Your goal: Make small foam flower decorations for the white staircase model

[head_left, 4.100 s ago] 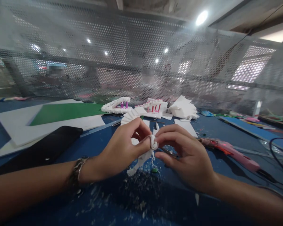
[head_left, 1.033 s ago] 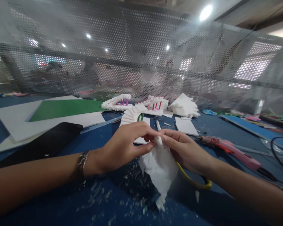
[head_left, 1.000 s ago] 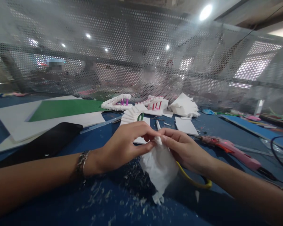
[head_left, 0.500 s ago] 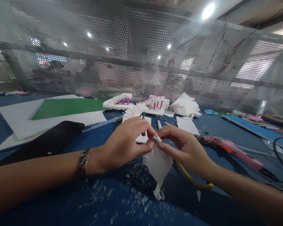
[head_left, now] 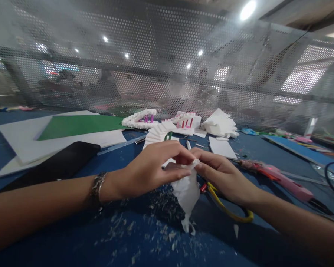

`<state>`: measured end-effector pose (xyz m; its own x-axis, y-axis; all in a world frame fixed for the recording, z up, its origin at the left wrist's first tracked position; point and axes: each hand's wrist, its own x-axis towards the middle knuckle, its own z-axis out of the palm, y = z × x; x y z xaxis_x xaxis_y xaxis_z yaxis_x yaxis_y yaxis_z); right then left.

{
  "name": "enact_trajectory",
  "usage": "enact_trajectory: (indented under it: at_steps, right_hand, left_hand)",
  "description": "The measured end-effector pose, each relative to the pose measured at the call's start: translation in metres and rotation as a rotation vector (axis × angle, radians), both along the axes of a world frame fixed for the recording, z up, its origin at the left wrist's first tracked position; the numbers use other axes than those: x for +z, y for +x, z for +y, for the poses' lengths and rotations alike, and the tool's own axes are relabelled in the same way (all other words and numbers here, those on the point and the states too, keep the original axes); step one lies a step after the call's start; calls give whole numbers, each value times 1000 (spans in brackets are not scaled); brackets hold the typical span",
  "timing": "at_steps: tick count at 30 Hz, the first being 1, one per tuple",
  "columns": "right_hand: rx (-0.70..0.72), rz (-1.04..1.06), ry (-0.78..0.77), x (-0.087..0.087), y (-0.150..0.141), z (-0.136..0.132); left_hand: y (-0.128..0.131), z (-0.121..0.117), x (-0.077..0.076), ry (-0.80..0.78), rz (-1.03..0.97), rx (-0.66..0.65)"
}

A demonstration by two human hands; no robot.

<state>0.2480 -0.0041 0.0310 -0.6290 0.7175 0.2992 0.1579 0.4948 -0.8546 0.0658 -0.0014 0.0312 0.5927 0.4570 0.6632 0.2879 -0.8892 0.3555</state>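
Observation:
My left hand [head_left: 151, 168] and my right hand [head_left: 225, 174] meet in the middle above the blue table [head_left: 72, 237]. Both pinch the top edge of a crumpled white foam piece [head_left: 187, 191] that hangs down between them, its lower tip near the table. A bracelet [head_left: 96, 187] sits on my left wrist. White shavings [head_left: 144, 230] lie scattered under the hands. Yellow-handled scissors [head_left: 229, 209] lie just under my right wrist.
A black sheet [head_left: 58, 165], white boards [head_left: 25, 144] and a green sheet [head_left: 80, 126] lie at the left. White foam models with pink posts [head_left: 161, 124] stand behind the hands. A pink glue gun [head_left: 278, 180] lies at the right. A perforated metal screen [head_left: 167, 66] closes off the back.
Four seconds ago the hands held a small rolled white piece; now they hold a larger crumpled foam piece. Over the last second it has shifted and turned slightly between the fingers.

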Motion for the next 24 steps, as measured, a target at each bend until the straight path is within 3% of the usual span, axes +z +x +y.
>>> enact_trajectory:
  at_steps: [6, 10, 24]
  right_hand:
    - [78, -131, 178, 7, 5, 2]
    - [113, -223, 291, 11, 7, 2]
    - [-5, -165, 204, 4, 1, -1]
  left_hand:
    - [-1, 0, 1, -7, 57, -123]
    - [-1, -3, 3, 6, 123, -135]
    - [0, 1, -8, 81, 148, 19]
